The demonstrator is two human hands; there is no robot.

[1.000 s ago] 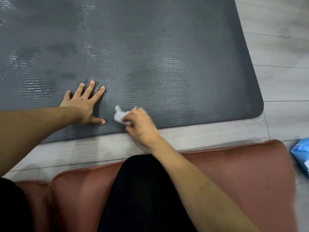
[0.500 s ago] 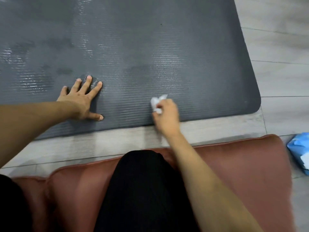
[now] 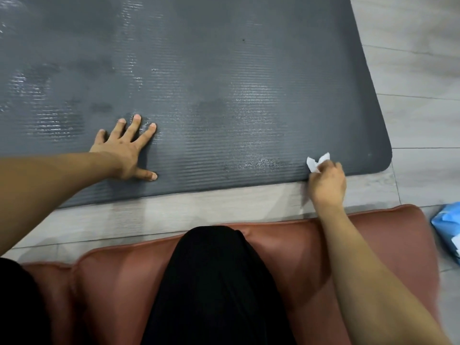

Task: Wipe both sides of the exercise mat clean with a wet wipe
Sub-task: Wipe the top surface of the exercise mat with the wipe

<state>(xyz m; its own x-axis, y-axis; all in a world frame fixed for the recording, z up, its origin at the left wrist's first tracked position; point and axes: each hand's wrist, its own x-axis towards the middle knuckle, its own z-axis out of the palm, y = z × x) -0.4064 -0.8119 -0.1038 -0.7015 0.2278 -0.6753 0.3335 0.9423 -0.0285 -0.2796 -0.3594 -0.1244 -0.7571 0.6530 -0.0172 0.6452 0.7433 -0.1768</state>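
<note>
- Nearest to me I see a reddish cushion (image 3: 286, 247) and a black-clothed knee (image 3: 216, 270) on it.
- At the right edge a blue packet (image 3: 446, 226) lies on the pale floor (image 3: 199, 207).
- My right hand (image 3: 328, 183) is curled around a crumpled white wet wipe (image 3: 316, 163), which touches the near edge of the mat close to its right corner.
- My left hand (image 3: 124, 151) lies flat, fingers spread, on the dark grey exercise mat (image 3: 224, 70); it holds nothing.
- Further away the mat shows shiny wet streaks.
</note>
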